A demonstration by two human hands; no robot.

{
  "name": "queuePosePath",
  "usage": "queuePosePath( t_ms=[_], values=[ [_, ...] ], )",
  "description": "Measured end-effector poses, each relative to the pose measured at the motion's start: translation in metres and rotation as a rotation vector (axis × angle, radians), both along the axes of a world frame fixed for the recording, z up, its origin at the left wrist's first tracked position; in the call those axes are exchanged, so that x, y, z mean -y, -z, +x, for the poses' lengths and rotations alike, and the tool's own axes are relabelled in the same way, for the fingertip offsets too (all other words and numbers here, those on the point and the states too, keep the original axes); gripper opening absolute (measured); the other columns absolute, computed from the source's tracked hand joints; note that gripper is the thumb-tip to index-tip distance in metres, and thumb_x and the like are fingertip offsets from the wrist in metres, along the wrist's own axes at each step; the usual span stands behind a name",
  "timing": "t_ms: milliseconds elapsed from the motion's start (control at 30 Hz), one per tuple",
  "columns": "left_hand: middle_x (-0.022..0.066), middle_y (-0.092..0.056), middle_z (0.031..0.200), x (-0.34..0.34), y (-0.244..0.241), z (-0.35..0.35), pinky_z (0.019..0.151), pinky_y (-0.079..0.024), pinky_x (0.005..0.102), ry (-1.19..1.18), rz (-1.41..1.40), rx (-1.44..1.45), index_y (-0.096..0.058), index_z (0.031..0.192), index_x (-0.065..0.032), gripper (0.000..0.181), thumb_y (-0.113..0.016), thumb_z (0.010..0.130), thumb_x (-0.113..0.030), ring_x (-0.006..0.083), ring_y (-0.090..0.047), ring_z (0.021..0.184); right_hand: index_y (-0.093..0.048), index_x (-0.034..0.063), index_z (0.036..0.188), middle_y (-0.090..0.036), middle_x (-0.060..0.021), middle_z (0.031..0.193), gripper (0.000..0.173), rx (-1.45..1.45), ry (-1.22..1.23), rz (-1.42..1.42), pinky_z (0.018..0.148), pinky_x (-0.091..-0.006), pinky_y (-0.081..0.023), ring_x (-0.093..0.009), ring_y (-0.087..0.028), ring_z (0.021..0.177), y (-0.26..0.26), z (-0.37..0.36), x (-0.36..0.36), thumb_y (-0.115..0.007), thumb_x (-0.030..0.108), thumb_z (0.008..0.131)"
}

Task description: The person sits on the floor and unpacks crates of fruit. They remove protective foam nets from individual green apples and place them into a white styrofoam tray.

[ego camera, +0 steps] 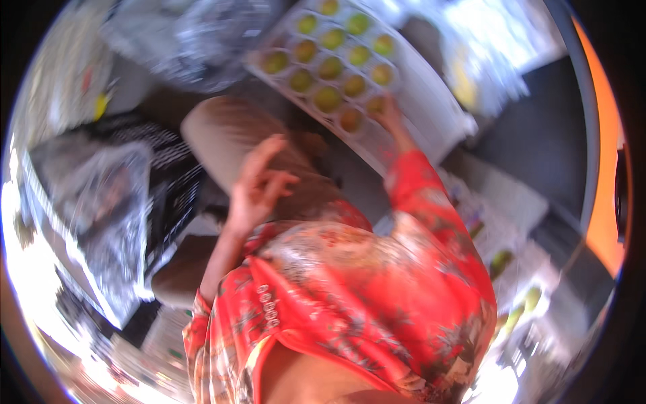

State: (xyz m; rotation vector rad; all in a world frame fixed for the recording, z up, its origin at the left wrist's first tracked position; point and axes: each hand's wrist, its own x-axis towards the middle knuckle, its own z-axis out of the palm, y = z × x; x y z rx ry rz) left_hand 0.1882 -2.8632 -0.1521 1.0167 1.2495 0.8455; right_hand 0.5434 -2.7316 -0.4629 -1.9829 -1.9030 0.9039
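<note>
My right hand [391,116] reaches into a pale box [434,111], its fingers on a fruit [375,105] at the near right side of a cupped tray. That tray holds several rounded green and reddish-brown fruits [330,68] in rows, each in its own hollow. Blur hides how firmly the fingertips grip. Above my brown-clad thigh [217,126], my left hand [260,184] is raised with fingers apart and nothing in it.
Clear plastic wrapping [202,45] lies beyond my knee. To the left, a black slatted crate [171,156] has a clear plastic bag [116,202] over it. Loose green fruits [500,263] lie at the right. An orange panel [603,151] borders the far right.
</note>
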Motion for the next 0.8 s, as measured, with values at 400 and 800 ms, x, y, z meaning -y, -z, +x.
queuePosePath(
  t_ms=[400,800],
  values=[
    [0.0004,-0.059,0.088,0.077,-0.022,-0.121,0.064,-0.053,0.0234,-0.826,0.448,0.09,-0.056,0.094,-0.0066,0.017,-0.069,0.091,0.003,0.008,-0.063,0.071,-0.055,0.0013,0.135,-0.064,-0.011,0.123,0.041,-0.873,-0.75,0.229,0.099,-0.0315,-0.049,-0.018,-0.061,0.114,-0.451,-0.345,-0.062,-0.064,0.015,0.098],
    [-0.0009,-0.062,0.087,0.154,0.024,-0.172,0.07,-0.05,0.0213,-0.927,0.318,0.186,-0.06,0.115,-0.0034,0.017,-0.064,0.099,-0.009,0.0054,-0.058,0.077,-0.041,0.0072,0.14,-0.064,-0.0184,0.123,0.092,0.406,-1.95,0.723,0.101,-0.0463,-0.046,-0.038,-0.062,0.112,-0.463,-0.8,0.122,-0.082,0.044,0.067]
  ],
)
